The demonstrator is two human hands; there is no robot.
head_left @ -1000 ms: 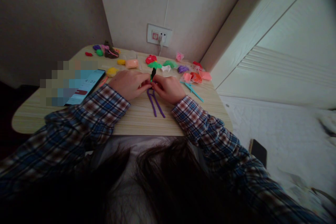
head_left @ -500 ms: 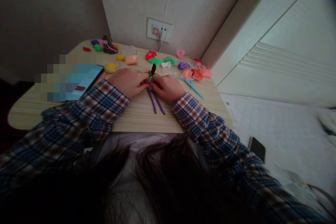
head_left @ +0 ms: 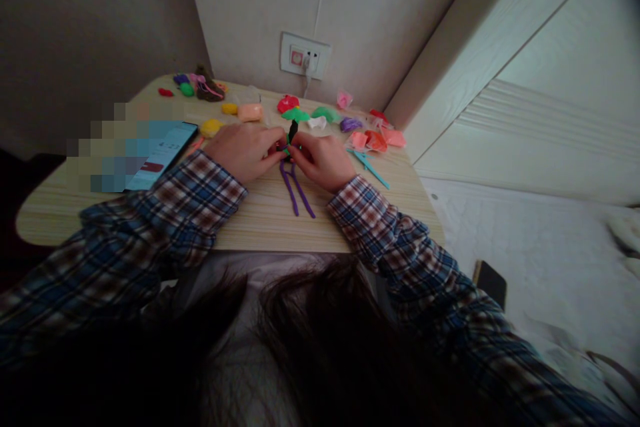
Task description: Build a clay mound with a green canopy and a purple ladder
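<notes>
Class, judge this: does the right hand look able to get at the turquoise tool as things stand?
Probably yes: the turquoise tool lies close beside the right hand, with nothing seen on top of it. That hand, though, is busy at the black piece.

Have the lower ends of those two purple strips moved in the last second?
No, not noticeably. The purple strips end just as near the front edge of the table as before; the whole view shifted slightly.
</notes>
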